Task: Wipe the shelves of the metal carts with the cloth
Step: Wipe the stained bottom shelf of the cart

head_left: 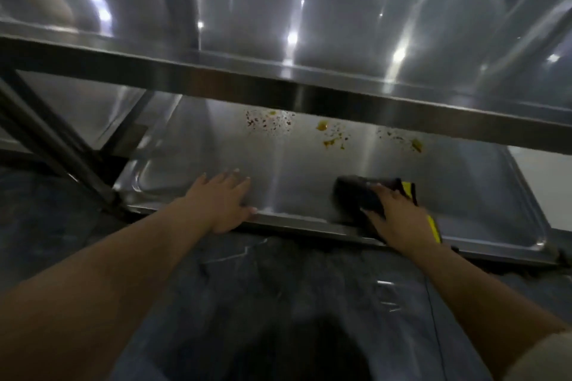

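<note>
Two bare hands reach onto the lower shelf [294, 182] of a steel cart. The left hand [221, 201] lies flat near the shelf's front edge, its fingers [230, 178] straight and slightly spread, holding nothing. The right hand [399, 216] presses down on a dark cloth [362, 195] with yellow trim, fingers extended over it, just inside the front rim. Orange and reddish food stains [328, 131] dot the back of the shelf, well apart from the cloth. The upper shelf [309, 25] gleams above. The floor [278, 288] is dark.

Cloth [365, 195] part-hidden under right hand [399, 219] — blurred.
</note>
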A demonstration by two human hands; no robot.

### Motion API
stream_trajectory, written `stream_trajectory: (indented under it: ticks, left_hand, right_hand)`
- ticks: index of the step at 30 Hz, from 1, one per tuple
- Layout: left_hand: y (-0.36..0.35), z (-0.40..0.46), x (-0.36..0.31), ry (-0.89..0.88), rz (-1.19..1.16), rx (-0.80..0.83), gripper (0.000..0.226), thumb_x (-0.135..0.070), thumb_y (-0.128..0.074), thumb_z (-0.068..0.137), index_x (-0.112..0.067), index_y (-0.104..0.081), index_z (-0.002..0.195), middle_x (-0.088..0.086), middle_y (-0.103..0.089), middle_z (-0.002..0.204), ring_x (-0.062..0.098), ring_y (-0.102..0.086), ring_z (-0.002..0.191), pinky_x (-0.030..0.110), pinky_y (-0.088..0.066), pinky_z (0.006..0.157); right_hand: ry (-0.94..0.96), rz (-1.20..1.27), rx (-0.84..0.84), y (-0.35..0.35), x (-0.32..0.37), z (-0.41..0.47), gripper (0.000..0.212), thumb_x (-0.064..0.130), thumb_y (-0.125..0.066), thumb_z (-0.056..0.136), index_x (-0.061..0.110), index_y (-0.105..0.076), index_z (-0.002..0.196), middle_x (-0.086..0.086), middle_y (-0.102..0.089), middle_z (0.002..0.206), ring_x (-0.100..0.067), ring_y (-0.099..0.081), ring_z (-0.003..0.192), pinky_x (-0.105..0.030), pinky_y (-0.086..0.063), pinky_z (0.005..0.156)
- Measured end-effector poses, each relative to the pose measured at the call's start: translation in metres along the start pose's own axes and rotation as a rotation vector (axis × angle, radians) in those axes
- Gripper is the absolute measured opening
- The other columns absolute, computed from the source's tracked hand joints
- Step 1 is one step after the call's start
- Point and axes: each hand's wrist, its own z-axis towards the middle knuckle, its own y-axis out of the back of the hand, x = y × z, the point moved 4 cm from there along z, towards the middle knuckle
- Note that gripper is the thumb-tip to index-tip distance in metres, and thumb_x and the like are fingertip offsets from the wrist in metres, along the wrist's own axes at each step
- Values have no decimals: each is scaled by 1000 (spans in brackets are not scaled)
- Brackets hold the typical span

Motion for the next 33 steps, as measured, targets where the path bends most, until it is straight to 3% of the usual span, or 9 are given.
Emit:
stream_trajectory:
  ticks: [3,6,9,12,16,21,24,28,33]
  left_hand:
    - [-13,4,29,192,-131,-1,98,-73,-28,88,-12,17,150,10,27,156,29,15,146,54,-3,117]
    - [-30,-5,43,349,-190,85,110,-83,-25,79,-10,21,148,12,28,155,30,19,145,54,1,116]
    - [-33,-3,41,343,-209,116,115,-86,-26,77,-9,21,148,13,26,156,30,19,145,55,0,117]
    - [-29,1,48,322,-229,106,128,-92,-30,67,-7,22,147,14,27,156,31,20,145,57,-1,116]
    - [-35,-1,62,291,-252,114,139,-98,-31,56,-7,23,147,14,28,155,32,21,144,61,0,115]
    - [-37,0,72,263,-247,86,141,-99,-32,55,-9,25,146,14,29,155,31,24,143,63,10,112]
    - [-36,-1,80,321,-228,74,149,-102,-33,47,-8,29,144,16,29,154,34,26,142,63,18,106]
    - [-36,-3,83,368,-265,131,155,-101,-39,44,-5,31,142,19,36,150,37,31,139,63,21,105]
    - [-30,-1,82,331,-321,123,157,-99,-45,44,-5,32,142,24,37,148,42,32,137,64,21,104]
  right_hand:
    - [-75,168,159,-44,20,5,78,82,-9,77,48,-2,147,8,11,159,-24,13,146,-56,0,114]
    - [60,176,227,-55,65,2,86,93,9,60,60,8,139,20,26,150,-18,27,141,-56,11,111]
    - [142,176,232,-60,97,-2,77,91,12,62,65,12,135,24,28,146,-13,31,139,-55,17,109]
    - [101,104,202,-55,81,1,60,77,3,81,62,10,138,20,21,154,-14,24,142,-58,10,112]
    - [-107,-32,230,-53,22,2,54,53,-15,98,46,6,148,10,21,157,-24,19,145,-64,-1,112]
    - [-436,175,190,-50,50,15,57,65,-13,93,51,9,144,8,21,158,-26,19,144,-67,6,109]
    - [-290,153,148,-56,111,38,52,58,-12,96,51,7,144,6,18,159,-26,19,145,-67,6,108]
    - [79,95,181,-64,197,59,48,57,-11,97,55,4,142,10,15,159,-22,19,145,-65,10,107]
    - [196,-12,113,-58,172,66,50,61,-16,94,58,4,141,16,11,159,-13,15,145,-61,3,112]
